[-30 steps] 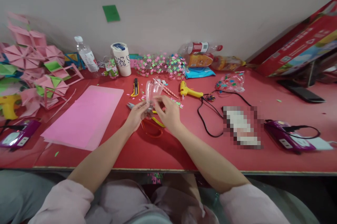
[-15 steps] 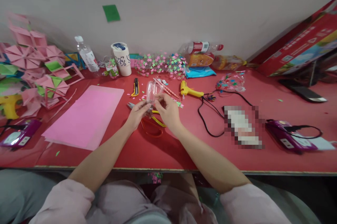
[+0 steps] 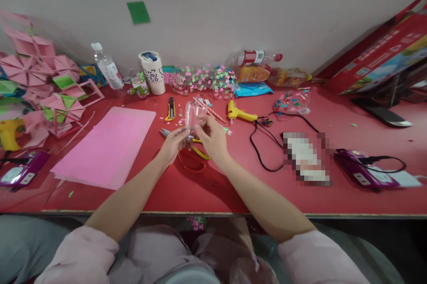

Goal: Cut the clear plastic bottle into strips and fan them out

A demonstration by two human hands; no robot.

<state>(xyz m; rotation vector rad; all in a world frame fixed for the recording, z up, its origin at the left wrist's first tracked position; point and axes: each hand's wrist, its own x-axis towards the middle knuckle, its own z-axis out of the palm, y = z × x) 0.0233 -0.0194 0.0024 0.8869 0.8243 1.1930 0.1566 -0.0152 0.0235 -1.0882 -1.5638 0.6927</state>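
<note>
Between my hands, above the middle of the red table, is a clear plastic piece [image 3: 191,114] with a rounded, cup-like shape. My left hand [image 3: 173,144] pinches its lower end between thumb and fingers. My right hand [image 3: 212,137] is closed at the piece's right side, thumb and fingertips together against it. Under the hands lie a tool with yellow handles [image 3: 201,152] and grey tips, and a red loop handle [image 3: 191,169]; my hands partly cover both. Just behind are striped pink sticks [image 3: 215,113] and small paper scraps.
Pink paper sheets [image 3: 105,148] and a box cutter [image 3: 171,109] lie to the left. A yellow glue gun [image 3: 242,113] with a black cord rests right. Star-filled clear containers [image 3: 200,80], a cup [image 3: 152,75] and bottles line the wall. Paper models [image 3: 43,84] are piled far left.
The view has tilted slightly, so things sit a little higher and further left. My right fingers have shifted slightly on the plastic piece; both hands stay on it.
</note>
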